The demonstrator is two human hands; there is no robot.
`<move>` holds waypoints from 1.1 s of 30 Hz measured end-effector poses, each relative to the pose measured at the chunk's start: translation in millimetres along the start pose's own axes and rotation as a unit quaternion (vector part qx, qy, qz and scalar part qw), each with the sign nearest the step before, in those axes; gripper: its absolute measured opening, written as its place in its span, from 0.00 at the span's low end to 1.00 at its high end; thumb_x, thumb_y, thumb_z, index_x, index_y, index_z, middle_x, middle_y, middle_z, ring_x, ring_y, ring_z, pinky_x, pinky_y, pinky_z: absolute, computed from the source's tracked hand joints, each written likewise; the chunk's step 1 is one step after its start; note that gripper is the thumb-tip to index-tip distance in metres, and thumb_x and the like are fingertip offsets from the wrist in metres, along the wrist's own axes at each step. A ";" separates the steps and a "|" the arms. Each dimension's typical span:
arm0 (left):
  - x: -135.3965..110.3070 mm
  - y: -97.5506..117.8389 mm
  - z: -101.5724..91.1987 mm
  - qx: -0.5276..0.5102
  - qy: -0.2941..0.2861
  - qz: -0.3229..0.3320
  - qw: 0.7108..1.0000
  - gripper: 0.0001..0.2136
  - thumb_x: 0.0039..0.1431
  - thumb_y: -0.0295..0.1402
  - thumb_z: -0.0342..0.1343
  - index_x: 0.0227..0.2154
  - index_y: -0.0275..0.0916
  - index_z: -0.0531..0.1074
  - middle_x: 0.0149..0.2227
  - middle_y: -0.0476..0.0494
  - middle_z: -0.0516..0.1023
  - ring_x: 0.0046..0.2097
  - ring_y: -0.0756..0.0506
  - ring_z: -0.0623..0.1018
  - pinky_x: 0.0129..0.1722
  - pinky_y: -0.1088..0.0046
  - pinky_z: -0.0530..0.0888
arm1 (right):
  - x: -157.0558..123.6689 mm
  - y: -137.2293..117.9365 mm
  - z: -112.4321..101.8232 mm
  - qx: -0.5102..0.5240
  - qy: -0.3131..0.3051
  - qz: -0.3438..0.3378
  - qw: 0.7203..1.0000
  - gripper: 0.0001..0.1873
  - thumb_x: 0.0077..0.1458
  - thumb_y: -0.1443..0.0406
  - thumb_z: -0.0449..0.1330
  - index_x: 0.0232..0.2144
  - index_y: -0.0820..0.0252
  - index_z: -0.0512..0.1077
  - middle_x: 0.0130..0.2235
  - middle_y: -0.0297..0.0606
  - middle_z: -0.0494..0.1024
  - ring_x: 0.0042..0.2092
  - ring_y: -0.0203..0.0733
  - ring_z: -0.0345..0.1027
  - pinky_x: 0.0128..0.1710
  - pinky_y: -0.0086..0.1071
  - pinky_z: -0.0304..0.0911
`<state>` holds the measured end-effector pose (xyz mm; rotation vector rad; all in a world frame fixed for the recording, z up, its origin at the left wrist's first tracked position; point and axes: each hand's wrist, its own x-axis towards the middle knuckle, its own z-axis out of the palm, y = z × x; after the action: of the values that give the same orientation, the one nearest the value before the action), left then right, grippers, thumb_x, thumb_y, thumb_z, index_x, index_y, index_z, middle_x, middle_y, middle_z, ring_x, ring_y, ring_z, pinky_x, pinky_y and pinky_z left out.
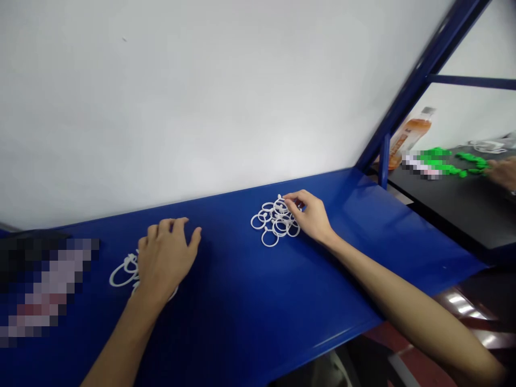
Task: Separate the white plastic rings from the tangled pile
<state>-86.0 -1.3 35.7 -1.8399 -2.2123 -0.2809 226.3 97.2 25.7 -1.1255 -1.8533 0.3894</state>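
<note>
A heap of several white plastic rings [274, 221] lies on the blue bench top [242, 301] near the white wall. My right hand [310, 215] reaches into the heap's right side, thumb and fingers pinched on one white ring at the top. My left hand [165, 258] rests palm down on the bench at the left, fingers slightly spread and curled. It partly covers a smaller group of white rings [123, 271] that show at its left side.
A blue steel post [407, 91] rises at the right end of the bench. Beyond it a dark table [455, 204] carries a bottle [409, 137], green pieces [470, 161] and another person's hand [503, 172]. A blurred patch sits at the far left.
</note>
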 end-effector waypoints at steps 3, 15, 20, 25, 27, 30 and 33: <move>0.7 -13.0 5.1 0.028 -0.018 -0.009 0.999 0.24 0.66 0.48 0.41 0.51 0.38 0.71 0.46 0.27 0.76 0.51 0.26 0.73 0.44 0.45 0.69 | -0.2 2.4 2.0 0.002 -0.030 0.008 1.000 0.08 0.61 0.63 0.59 0.40 0.58 0.78 0.35 0.37 0.79 0.34 0.38 0.69 0.37 0.34 0.65; -8.1 22.9 13.9 -0.170 -0.095 0.230 0.953 0.12 0.67 0.34 0.46 0.45 0.44 0.74 0.45 0.44 0.80 0.49 0.40 0.75 0.50 0.59 0.69 | -2.6 -1.1 -0.7 -0.060 -0.037 -0.055 0.996 0.07 0.64 0.64 0.57 0.40 0.58 0.75 0.36 0.37 0.77 0.41 0.42 0.68 0.44 0.37 0.64; -2.8 11.7 3.6 -0.129 -0.037 0.152 0.979 0.16 0.67 0.40 0.44 0.48 0.42 0.73 0.49 0.40 0.79 0.52 0.37 0.74 0.54 0.55 0.68 | -7.2 -6.9 0.9 -0.051 -0.064 -0.074 0.994 0.07 0.65 0.64 0.56 0.39 0.58 0.75 0.40 0.39 0.78 0.42 0.43 0.68 0.45 0.39 0.64; 11.0 -20.7 6.7 0.000 -0.077 -0.057 0.995 0.33 0.65 0.55 0.36 0.58 0.32 0.67 0.54 0.24 0.73 0.56 0.24 0.71 0.50 0.44 0.68 | -9.1 -10.5 3.0 -0.058 -0.079 -0.099 0.990 0.07 0.65 0.65 0.56 0.38 0.58 0.74 0.38 0.39 0.78 0.40 0.43 0.68 0.45 0.40 0.64; 13.7 -25.8 10.8 0.019 -0.106 -0.096 0.990 0.35 0.65 0.56 0.35 0.55 0.32 0.69 0.53 0.23 0.74 0.54 0.24 0.72 0.50 0.45 0.68 | -9.8 -11.4 3.5 -0.057 -0.081 -0.102 0.990 0.07 0.65 0.65 0.56 0.38 0.59 0.75 0.38 0.39 0.78 0.40 0.43 0.67 0.45 0.40 0.64; 12.3 -20.5 16.1 0.035 -0.098 -0.044 0.994 0.25 0.67 0.49 0.40 0.46 0.35 0.75 0.49 0.29 0.76 0.51 0.28 0.73 0.49 0.49 0.69 | -10.8 -12.4 3.6 -0.062 -0.079 -0.105 0.989 0.07 0.66 0.65 0.56 0.38 0.59 0.75 0.37 0.39 0.78 0.39 0.43 0.67 0.44 0.39 0.64; 4.6 -2.3 18.7 -0.008 -0.068 0.091 0.994 0.13 0.66 0.38 0.47 0.37 0.38 0.75 0.47 0.36 0.77 0.48 0.34 0.74 0.48 0.54 0.70 | -12.1 -14.7 2.7 -0.070 -0.078 -0.123 0.987 0.07 0.66 0.65 0.56 0.39 0.59 0.75 0.37 0.39 0.78 0.39 0.43 0.66 0.44 0.39 0.64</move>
<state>-90.3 8.3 19.3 -2.1094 -2.1132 -0.1420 218.2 79.8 27.2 -0.9641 -2.1584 0.2116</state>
